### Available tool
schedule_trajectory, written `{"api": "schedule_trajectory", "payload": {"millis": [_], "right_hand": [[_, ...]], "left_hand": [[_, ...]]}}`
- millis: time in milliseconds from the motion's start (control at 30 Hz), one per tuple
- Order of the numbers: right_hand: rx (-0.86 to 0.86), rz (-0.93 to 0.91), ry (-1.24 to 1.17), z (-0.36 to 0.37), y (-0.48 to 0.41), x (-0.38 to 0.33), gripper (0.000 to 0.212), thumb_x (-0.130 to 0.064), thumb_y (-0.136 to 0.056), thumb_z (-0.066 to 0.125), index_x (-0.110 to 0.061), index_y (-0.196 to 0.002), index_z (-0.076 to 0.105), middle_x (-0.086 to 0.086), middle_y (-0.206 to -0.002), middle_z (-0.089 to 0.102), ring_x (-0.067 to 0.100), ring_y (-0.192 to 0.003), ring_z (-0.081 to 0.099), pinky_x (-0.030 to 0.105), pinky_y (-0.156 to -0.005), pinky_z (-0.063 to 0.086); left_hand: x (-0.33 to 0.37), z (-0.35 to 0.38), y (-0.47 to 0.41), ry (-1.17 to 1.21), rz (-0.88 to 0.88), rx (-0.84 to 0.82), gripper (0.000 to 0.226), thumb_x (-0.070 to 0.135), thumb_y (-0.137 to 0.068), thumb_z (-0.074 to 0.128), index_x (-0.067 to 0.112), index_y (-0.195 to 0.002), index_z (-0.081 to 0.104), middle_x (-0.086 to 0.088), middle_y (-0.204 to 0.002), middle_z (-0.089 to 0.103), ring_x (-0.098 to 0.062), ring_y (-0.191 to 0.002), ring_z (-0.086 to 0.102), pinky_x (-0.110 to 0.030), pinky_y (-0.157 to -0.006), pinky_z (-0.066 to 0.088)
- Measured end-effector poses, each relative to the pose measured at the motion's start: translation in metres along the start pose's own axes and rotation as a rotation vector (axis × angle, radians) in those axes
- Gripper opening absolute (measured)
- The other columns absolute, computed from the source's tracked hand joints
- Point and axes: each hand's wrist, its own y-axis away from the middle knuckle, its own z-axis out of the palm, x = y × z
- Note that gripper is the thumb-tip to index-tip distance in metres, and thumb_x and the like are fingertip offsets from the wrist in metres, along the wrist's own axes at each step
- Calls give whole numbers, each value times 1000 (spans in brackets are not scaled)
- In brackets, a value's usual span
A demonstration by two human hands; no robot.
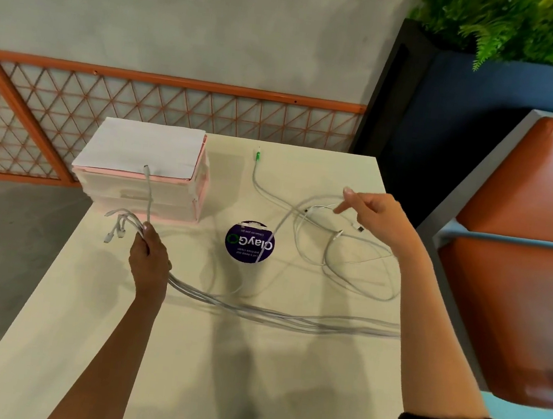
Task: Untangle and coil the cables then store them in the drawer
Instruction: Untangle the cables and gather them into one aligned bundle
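My left hand [149, 257] is shut on a bundle of several white cables [273, 315]; their plug ends stick out above my fist, and one end stands up in front of the drawer unit. The bundle trails right across the table. My right hand [377, 217] hovers over a loose tangle of white cables [342, 251] at the right, fingers apart with the index finger pointing left, just above the strands. One cable with a green plug [258, 156] runs toward the table's far edge. The pink-and-white drawer unit [139, 190] stands at the far left corner, its drawers closed.
A round purple sticker [250, 241] lies on the cream table [183, 353] near the middle. An orange lattice rail [163, 103] and grey wall lie beyond. Orange padded seats [537, 204] and a dark planter with ferns [516, 26] flank the right side.
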Motion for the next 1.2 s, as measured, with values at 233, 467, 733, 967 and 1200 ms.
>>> {"api": "schedule_trajectory", "payload": {"millis": [233, 467, 733, 967, 1200], "right_hand": [[34, 256, 358, 26, 19, 45, 24, -43, -83, 66, -22, -76, 77, -8, -51, 51, 14, -57, 48, 29, -68, 33], [78, 451, 449, 0, 36, 74, 22, -39, -88, 59, -28, -79, 75, 1, -84, 70, 17, -86, 47, 35, -84, 18], [-15, 666, 425, 11, 71, 136, 30, -38, -91, 48, -27, -73, 71, -3, -84, 62, 23, -111, 46, 43, -100, 20], [-38, 540, 407, 64, 60, 120, 28, -16, -88, 49, -29, -107, 66, -6, -114, 65, 20, -115, 53, 36, -100, 28], [-412, 86, -75, 159, 41, 34, 53, -34, -83, 72, -18, -131, 55, -1, -125, 60, 5, -112, 54, 21, -100, 39]], "left_hand": [[-2, 2, -2, -17, 3, 5, 42, 46, -101, 31, 21, -68, 35, -1, -58, 34, -3, -37, 31, -17, -37, 33], [4, 10, 1, -4, 6, -6, 40, 42, -102, 32, 21, -68, 34, -1, -59, 33, -2, -35, 30, -16, -36, 31], [7, 11, 1, 51, -44, -7, 40, 40, -102, 33, 23, -66, 33, 2, -58, 31, -7, -43, 28, -17, -38, 30], [10, 13, 2, 144, -58, -31, 41, 38, -103, 32, 22, -66, 33, 16, -39, 33, -2, -37, 28, -16, -36, 28], [25, 17, 7, 260, -66, -51, 42, 39, -103, 34, 20, -66, 33, 16, -42, 32, -2, -37, 29, -15, -37, 25]]}}
